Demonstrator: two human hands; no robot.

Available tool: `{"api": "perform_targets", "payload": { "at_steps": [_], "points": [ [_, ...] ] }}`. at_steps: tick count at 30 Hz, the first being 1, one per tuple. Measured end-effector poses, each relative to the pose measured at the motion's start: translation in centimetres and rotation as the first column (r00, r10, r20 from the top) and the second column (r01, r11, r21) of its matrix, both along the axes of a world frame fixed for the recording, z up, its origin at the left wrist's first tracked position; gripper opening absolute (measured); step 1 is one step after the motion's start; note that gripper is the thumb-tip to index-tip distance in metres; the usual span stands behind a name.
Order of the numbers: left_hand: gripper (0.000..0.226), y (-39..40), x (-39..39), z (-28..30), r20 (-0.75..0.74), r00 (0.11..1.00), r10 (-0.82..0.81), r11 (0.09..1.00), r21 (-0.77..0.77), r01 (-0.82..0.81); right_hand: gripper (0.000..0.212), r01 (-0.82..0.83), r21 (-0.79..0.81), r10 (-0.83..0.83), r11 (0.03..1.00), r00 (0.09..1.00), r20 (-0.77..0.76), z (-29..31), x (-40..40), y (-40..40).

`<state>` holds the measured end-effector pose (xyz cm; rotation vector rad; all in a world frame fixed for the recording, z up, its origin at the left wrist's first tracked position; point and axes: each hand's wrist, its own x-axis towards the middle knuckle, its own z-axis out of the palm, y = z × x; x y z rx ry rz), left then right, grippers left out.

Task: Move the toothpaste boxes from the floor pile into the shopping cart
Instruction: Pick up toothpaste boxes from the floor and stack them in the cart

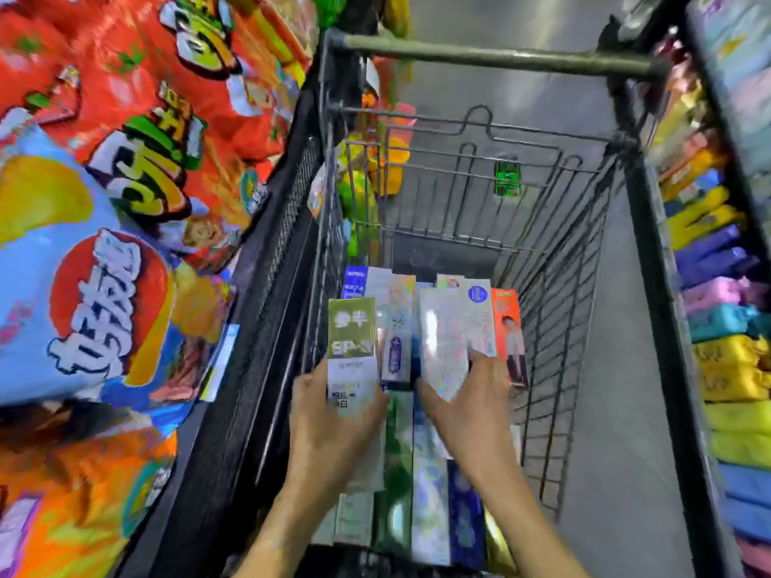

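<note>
Two bare hands reach down into a wire shopping cart in a store aisle, each holding a toothpaste box. The left hand grips the lower end of a green-and-white box, fingers wrapped round its near end, while the right hand holds a pale, shimmering box from its right side, thumb lying across the face. Between and just beyond the two hands stand more boxes on the cart's floor: a white one with a purple tube printed on it, a blue one farther off, and an orange box bearing a printed figure just to the right of the right hand. Beneath the wrists and forearms lie other toothpaste boxes, flat and side by side, in green, white and dark blue. Well beyond the hands, the cart's handle bar crosses the top of the view, and a small green tag hangs on the far wire wall. To the left of the left hand a shelf is stacked with large snack bags in red, blue and orange; to the right of the right hand, a shelf carries rows of colourful packets.
</note>
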<state>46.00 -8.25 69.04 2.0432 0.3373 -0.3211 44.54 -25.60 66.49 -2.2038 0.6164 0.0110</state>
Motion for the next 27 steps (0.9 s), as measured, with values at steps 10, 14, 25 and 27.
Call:
{"api": "perform_targets", "payload": {
  "at_steps": [10,14,25,27],
  "points": [
    [0.048,-1.7,6.1,-9.4,-0.006,0.999,0.037,0.997,0.062,-0.036,0.078,-0.069,-0.124,0.041,0.990,0.976,-0.214,-12.3,10.3,0.0],
    [0.056,-2.5,7.5,-12.6,-0.022,1.000,0.021,0.999,0.042,-0.020,0.079,-0.090,-0.225,0.046,0.970,0.980,-0.195,-14.9,10.7,-0.5],
    [0.052,-3.6,10.8,-17.5,-0.067,0.997,-0.023,0.997,0.078,0.028,0.073,-0.428,-0.559,0.346,0.710,0.904,-0.252,-18.2,11.2,-3.5],
    [0.049,-3.8,11.2,-18.3,-0.074,0.995,-0.061,0.992,0.109,0.069,0.074,-0.509,-0.526,0.410,0.681,0.861,-0.302,-18.7,11.2,-4.9]
  ]
}}
